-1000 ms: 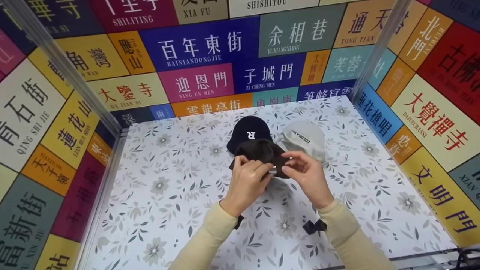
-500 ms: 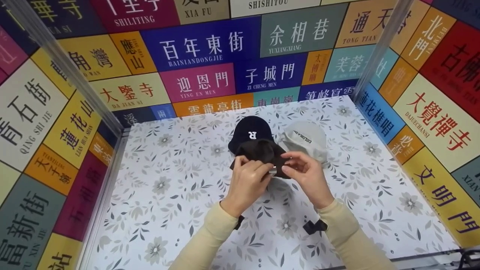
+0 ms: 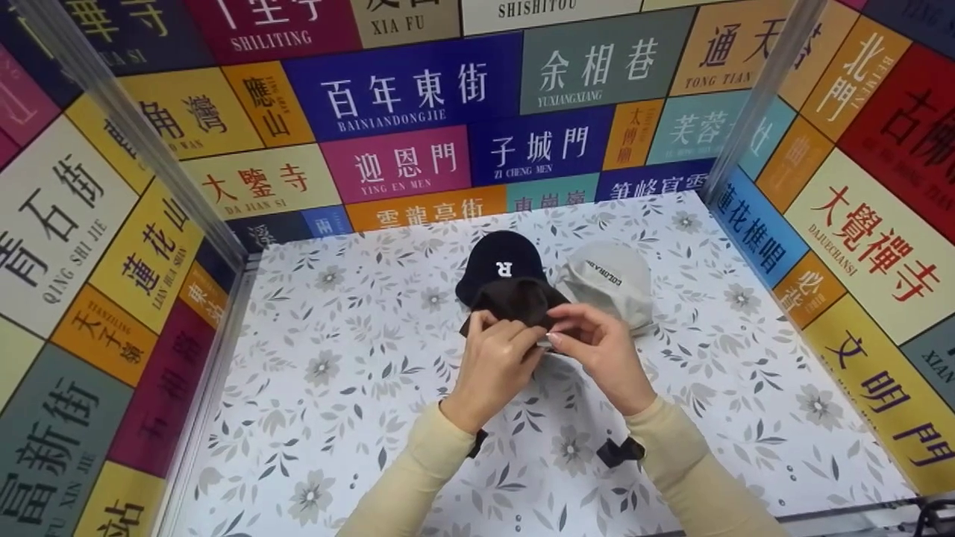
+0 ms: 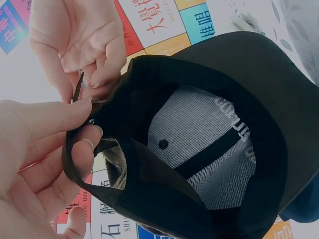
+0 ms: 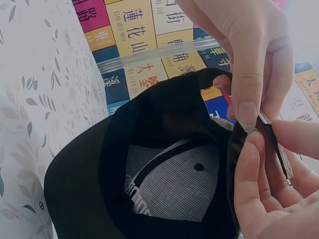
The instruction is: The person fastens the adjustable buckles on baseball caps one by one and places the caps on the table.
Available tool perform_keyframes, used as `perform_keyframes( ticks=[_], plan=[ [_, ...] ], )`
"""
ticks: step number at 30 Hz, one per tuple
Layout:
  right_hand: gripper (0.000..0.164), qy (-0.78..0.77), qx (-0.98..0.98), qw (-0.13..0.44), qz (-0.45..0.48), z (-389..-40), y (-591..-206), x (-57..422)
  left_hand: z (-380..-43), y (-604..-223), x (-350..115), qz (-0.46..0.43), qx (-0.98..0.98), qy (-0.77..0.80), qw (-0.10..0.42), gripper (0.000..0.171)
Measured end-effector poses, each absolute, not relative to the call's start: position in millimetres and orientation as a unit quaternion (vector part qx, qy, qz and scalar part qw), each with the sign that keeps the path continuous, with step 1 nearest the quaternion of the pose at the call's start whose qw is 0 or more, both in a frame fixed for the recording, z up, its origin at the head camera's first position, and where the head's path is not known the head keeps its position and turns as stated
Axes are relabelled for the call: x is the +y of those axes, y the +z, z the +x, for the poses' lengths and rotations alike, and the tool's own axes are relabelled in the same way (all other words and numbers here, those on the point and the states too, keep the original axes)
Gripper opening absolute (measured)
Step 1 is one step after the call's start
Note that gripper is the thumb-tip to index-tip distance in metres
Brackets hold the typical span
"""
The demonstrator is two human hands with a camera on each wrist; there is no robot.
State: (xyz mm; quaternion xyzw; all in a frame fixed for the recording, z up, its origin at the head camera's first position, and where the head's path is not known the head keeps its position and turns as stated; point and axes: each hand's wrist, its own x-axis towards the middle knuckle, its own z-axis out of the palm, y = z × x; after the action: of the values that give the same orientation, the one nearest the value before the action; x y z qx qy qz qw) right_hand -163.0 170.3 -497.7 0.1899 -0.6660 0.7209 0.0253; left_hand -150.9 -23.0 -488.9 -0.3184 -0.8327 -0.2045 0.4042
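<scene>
A dark brown baseball cap (image 3: 515,298) is held up with its hollow inside showing, its mesh lining (image 4: 199,134) visible in both wrist views. My left hand (image 3: 496,365) pinches the back strap (image 4: 75,172) between thumb and fingers, beside a small metal buckle (image 5: 264,118). My right hand (image 3: 603,356) meets it there, thumb and fingertips gripping the strap's loose end (image 5: 281,157). Both hands' fingertips nearly meet at the buckle. Farther along, the cap's brim (image 5: 75,174) points away from the hands.
Behind the held cap, a navy cap (image 3: 503,257) with a white letter lies on the flower-patterned table (image 3: 358,418). A pale grey cap (image 3: 615,283) with dark lettering lies to its right. Panels of colourful street-name signs (image 3: 403,89) stand around the table's back and sides.
My right hand has shifted left and slightly down, its thumb and forefinger coming to the buckle by the left fingers. The left hand stays nearly still on the strap.
</scene>
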Motion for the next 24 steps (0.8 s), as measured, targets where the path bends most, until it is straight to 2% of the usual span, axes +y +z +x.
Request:
perform_keyframes(
  ticks=[24],
  plan=[
    [0.033,0.715,-0.674,0.044,0.179,-161.8,-496.8,174.1,-150.0,-489.1,-24.0,-0.318,-0.833,-0.2,0.406,0.017]
  ],
)
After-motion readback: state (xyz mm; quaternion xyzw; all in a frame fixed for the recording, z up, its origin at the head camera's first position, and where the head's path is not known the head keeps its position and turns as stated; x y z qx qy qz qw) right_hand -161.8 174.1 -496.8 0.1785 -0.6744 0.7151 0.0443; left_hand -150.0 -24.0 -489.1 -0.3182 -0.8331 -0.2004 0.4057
